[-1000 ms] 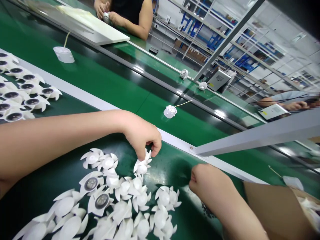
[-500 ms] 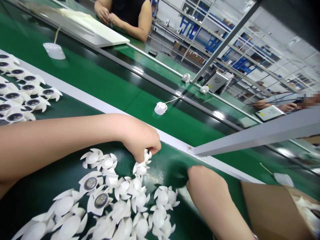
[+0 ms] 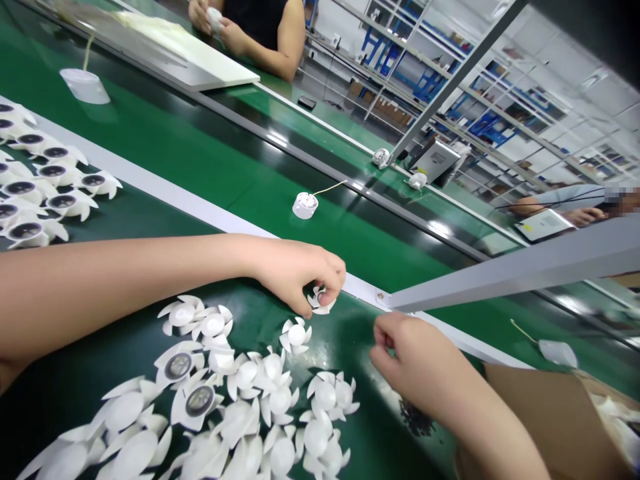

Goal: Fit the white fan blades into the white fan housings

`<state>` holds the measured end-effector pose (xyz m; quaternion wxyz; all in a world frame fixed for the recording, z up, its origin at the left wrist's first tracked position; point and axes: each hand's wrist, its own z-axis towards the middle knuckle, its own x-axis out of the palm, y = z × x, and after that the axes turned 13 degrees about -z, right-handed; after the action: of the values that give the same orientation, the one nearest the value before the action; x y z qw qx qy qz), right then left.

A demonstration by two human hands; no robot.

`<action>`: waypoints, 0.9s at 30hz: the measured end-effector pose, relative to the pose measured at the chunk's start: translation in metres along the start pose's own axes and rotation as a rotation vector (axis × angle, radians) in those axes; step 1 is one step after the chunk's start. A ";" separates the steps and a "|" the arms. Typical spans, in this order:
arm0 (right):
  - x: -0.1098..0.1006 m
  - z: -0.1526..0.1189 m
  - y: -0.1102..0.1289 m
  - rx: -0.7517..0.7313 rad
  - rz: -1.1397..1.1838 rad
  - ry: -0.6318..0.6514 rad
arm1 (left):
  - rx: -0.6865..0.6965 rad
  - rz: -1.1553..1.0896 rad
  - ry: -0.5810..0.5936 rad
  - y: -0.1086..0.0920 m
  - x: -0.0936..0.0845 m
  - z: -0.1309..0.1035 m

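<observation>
Just below the centre of the view, toward 6 o'clock, a person's bare left hand [image 3: 303, 265] reaches in from 9 o'clock and pinches a small white fan rotor [image 3: 321, 303] between thumb and fingers. The rotor is near the pale rail [image 3: 165, 191] that edges the dark green table [image 3: 135, 217]; whether it touches the tabletop cannot be told.

Between 4 and 5 o'clock, the right hand [image 3: 413, 343] is curled loosely, thumb bent toward the fingers. Whether anything is between its fingertips cannot be told. A scatter of tiny dark pieces [image 3: 417, 419] lies on the table below it, toward 6 o'clock.

Near the left hand, at its 7 o'clock, one single rotor [image 3: 295, 335] lies apart, blades fanned out. A crowded spread of loose white rotors [image 3: 247, 423] covers the table around 7 o'clock; two show round, dark-rimmed undersides. At 9 o'clock, more rotors [image 3: 63, 203] sit in close rows, dark rings upward.

Beyond the rail, a glossy green belt [image 3: 215, 160] slants from 10 to 4 o'clock. It carries a white round housing [image 3: 305, 207] with a pale wire, near the centre at 11 o'clock, and a similar white part [image 3: 85, 87] at 10 o'clock. A cardboard box [image 3: 545, 413] stands at 4 o'clock. Across the belt at 11 o'clock, a co-worker [image 3: 255, 30] in a black sleeveless top holds a small white object [image 3: 215, 19].
</observation>
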<state>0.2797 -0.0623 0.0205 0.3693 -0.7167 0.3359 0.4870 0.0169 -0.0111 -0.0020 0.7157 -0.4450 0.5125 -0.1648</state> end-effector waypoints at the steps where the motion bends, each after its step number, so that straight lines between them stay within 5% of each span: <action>1: -0.005 0.002 0.000 -0.032 0.052 -0.016 | -0.018 -0.020 -0.009 0.002 0.001 0.000; 6: -0.007 0.017 0.012 -0.164 0.436 -0.169 | -0.144 -0.047 -0.069 0.013 0.007 0.004; 11: 0.006 0.033 0.032 -0.243 0.560 -0.263 | -0.142 -0.088 -0.075 0.020 0.010 0.007; 27: 0.010 0.026 0.055 -0.334 -0.233 -0.551 | -0.148 -0.104 -0.086 0.022 0.010 0.008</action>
<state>0.2251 -0.0686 -0.0067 0.3767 -0.6423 0.0549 0.6653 0.0237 -0.0021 -0.0254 0.6927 -0.5292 0.4683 -0.1445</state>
